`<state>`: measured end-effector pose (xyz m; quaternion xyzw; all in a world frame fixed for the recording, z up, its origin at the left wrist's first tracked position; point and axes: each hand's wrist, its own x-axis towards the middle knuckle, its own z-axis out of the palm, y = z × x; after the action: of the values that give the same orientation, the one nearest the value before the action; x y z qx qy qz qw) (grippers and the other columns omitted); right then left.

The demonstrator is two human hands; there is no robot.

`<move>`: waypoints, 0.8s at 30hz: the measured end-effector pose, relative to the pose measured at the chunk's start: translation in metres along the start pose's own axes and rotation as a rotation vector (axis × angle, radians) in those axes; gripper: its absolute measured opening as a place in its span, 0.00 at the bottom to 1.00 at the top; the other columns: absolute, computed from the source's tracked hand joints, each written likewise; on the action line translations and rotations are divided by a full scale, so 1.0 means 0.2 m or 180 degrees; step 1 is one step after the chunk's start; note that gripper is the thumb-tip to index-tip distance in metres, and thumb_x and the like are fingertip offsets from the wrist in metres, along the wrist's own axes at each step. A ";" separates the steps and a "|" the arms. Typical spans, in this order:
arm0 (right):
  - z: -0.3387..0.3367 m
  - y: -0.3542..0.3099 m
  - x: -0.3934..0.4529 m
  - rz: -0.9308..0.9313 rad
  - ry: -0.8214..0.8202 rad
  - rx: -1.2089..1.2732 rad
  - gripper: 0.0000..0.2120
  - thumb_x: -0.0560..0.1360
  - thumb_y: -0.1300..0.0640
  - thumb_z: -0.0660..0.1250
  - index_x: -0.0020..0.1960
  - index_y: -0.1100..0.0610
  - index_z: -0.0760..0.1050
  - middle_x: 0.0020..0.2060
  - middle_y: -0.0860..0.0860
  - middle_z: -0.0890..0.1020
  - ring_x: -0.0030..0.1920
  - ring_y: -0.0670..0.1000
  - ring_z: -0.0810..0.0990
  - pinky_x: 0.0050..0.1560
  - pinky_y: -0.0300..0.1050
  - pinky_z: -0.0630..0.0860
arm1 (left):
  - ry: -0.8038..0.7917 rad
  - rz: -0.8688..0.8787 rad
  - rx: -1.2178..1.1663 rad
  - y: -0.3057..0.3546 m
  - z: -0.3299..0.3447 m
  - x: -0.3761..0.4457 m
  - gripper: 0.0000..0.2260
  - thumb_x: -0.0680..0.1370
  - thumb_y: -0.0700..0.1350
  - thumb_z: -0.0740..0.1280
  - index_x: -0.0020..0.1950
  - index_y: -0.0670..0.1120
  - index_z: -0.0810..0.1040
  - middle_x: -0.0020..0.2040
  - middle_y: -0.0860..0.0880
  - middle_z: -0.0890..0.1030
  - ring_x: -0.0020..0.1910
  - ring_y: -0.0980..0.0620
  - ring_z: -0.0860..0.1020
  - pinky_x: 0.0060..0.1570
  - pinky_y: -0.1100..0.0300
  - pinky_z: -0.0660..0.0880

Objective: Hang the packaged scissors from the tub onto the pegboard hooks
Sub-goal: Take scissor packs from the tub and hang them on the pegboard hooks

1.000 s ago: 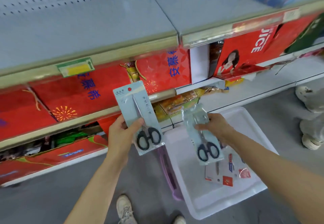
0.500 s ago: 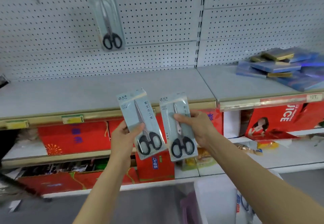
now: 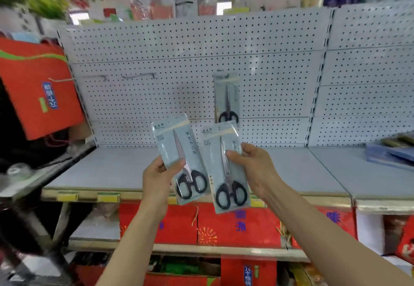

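Observation:
My left hand (image 3: 158, 179) grips a pale blue pack of black-handled scissors (image 3: 182, 158), held upright and tilted slightly left. My right hand (image 3: 254, 169) grips a second, identical scissors pack (image 3: 225, 169) just beside it. Both packs are held in front of the white pegboard (image 3: 179, 46), above the grey shelf. A third scissors pack (image 3: 226, 98) hangs on the pegboard just above my right-hand pack. Two bare metal hooks (image 3: 139, 76) stick out of the pegboard to the upper left. The tub is out of view.
A grey shelf (image 3: 107, 169) runs below the pegboard. Red gift boxes (image 3: 237, 227) fill the lower shelves. A red bag (image 3: 40, 88) hangs at the left. Blue flat packs (image 3: 392, 151) are stacked on the shelf at the right.
The view has swung up from the tub to the pegboard. Both hands have risen with their packs and come closer together; the hanging pack now sits right above them.

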<state>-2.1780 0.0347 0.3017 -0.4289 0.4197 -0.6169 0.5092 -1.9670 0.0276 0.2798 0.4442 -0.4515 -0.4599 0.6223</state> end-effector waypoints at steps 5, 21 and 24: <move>0.33 -0.01 0.16 -0.0115 0.0076 0.0090 0.09 0.71 0.66 0.74 0.50 0.66 0.80 0.49 0.64 0.84 0.46 0.60 0.83 0.56 0.62 0.79 | -0.0034 0.0128 0.0005 0.17 -0.26 0.27 0.07 0.72 0.38 0.75 0.49 0.43 0.83 0.48 0.44 0.87 0.47 0.50 0.83 0.52 0.55 0.77; 0.22 -0.25 0.43 -0.0512 0.0620 -0.0007 0.05 0.72 0.65 0.74 0.47 0.61 0.81 0.41 0.57 0.85 0.40 0.56 0.84 0.43 0.52 0.82 | -0.0557 0.0289 -0.0011 0.26 0.06 0.62 0.11 0.72 0.39 0.75 0.54 0.43 0.84 0.48 0.45 0.87 0.51 0.43 0.84 0.57 0.45 0.78; 0.13 -0.30 0.51 -0.0554 0.0665 -0.0063 0.05 0.72 0.64 0.74 0.47 0.61 0.81 0.41 0.57 0.85 0.40 0.57 0.84 0.40 0.49 0.81 | -0.0525 0.0310 -0.0052 0.25 0.17 0.64 0.10 0.72 0.39 0.75 0.53 0.44 0.84 0.48 0.44 0.87 0.51 0.42 0.84 0.57 0.43 0.79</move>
<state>-2.1812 -0.0598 0.3761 -0.4021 0.4377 -0.6959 0.4031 -1.9690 -0.0932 0.3556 0.3773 -0.5185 -0.4678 0.6082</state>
